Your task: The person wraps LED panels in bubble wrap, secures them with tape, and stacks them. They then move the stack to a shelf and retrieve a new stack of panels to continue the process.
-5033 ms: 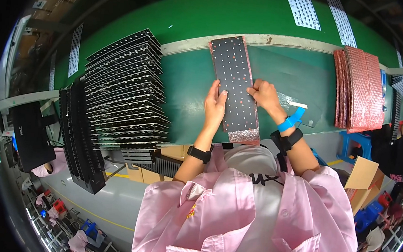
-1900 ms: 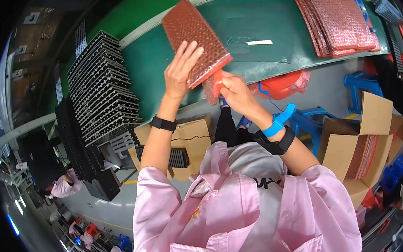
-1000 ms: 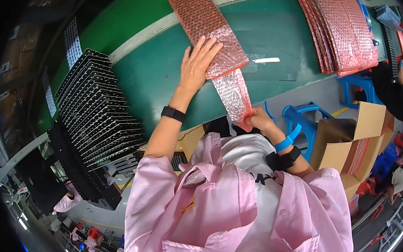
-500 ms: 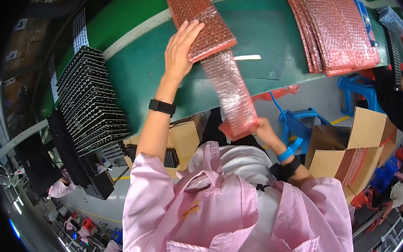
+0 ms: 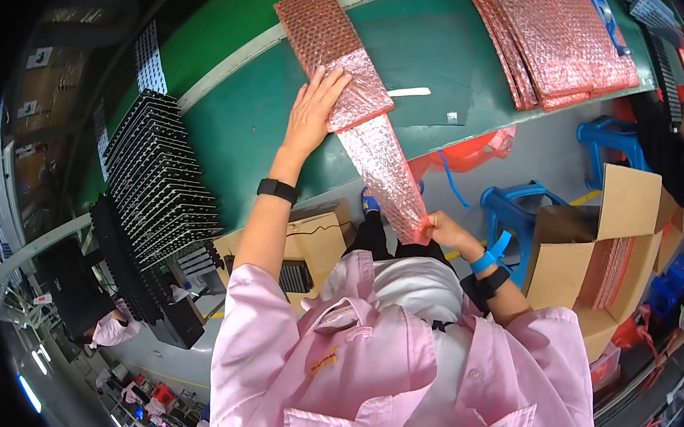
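A pink bubble-wrap packet [image 5: 316, 27] lies aslant on the green worktable [image 5: 243, 141]. My left hand [image 5: 314, 113] rests flat on its lower left part, fingers stretched out. From under the packet's near end a shiny bubble-wrap flap [image 5: 385, 173] runs down over the table edge toward me. At the flap's free end my right hand [image 5: 445, 230] pinches the corner. Whether the flap and the packet are one piece cannot be made out; their joint is hidden. A narrow white strip [image 5: 410, 91] lies to the right of the packet.
Pink bubble-wrap packets [image 5: 564, 46] are stacked at the table's right. On the left stand stacked black perforated trays or panels [image 5: 164, 175]. Below the table are a blue stool [image 5: 510, 215], an open carton [image 5: 562, 271] holding pink packets, and another carton [image 5: 315, 247].
My right hand has drawn the flap's end slightly down, and the flap looks straighter and tauter. My left hand has slid lower on the view, still on the packet.
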`<action>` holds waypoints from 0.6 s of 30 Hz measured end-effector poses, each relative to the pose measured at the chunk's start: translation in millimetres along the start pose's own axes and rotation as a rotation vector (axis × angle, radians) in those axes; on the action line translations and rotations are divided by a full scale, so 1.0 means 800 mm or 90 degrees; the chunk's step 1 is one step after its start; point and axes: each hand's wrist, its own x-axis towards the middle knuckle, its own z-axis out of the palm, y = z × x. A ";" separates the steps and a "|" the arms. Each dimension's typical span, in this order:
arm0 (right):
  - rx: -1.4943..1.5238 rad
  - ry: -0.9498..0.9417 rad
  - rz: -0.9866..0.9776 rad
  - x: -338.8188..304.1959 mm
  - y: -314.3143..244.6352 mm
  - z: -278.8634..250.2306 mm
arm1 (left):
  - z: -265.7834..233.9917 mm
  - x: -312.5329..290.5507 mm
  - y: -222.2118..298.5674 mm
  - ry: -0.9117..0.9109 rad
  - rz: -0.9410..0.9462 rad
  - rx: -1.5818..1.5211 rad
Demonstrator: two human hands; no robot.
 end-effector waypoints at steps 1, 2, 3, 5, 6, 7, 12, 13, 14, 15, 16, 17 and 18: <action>0.005 -0.018 -0.002 -0.001 -0.002 0.004 | -0.005 -0.002 -0.001 -0.014 0.007 -0.006; 0.008 -0.036 -0.005 -0.002 -0.003 0.009 | -0.006 -0.010 0.001 -0.013 0.009 -0.008; 0.010 -0.028 -0.007 -0.001 0.003 0.013 | -0.007 -0.019 0.009 0.022 -0.022 -0.072; 0.054 0.003 0.022 0.001 0.030 0.014 | -0.006 -0.041 0.033 0.091 -0.081 -0.214; 0.075 0.019 0.038 0.000 0.041 0.014 | -0.009 -0.060 0.048 -0.108 -0.192 -0.229; 0.077 0.038 0.044 -0.009 0.039 0.019 | -0.007 -0.080 0.067 -0.315 -0.294 -0.241; 0.091 -0.027 0.056 -0.021 0.007 0.051 | 0.065 -0.163 0.101 -0.282 -0.512 -0.871; 0.088 -0.047 0.065 -0.026 0.010 0.043 | 0.065 -0.163 0.100 -0.287 -0.505 -0.879; 0.087 -0.068 0.073 -0.029 0.011 0.038 | 0.064 -0.160 0.098 -0.248 -0.501 -0.985; 0.082 -0.060 0.077 -0.035 0.001 0.031 | 0.064 -0.153 0.097 -0.203 -0.495 -1.092; -0.261 0.085 0.077 -0.040 -0.011 0.023 | 0.063 -0.151 0.097 -0.154 -0.487 -1.197; -0.605 0.227 0.073 -0.043 -0.025 0.016 | 0.064 -0.156 0.095 -0.153 -0.483 -1.203; -0.619 0.267 -0.005 -0.041 -0.053 0.012 | 0.069 -0.164 0.088 -0.129 -0.470 -1.102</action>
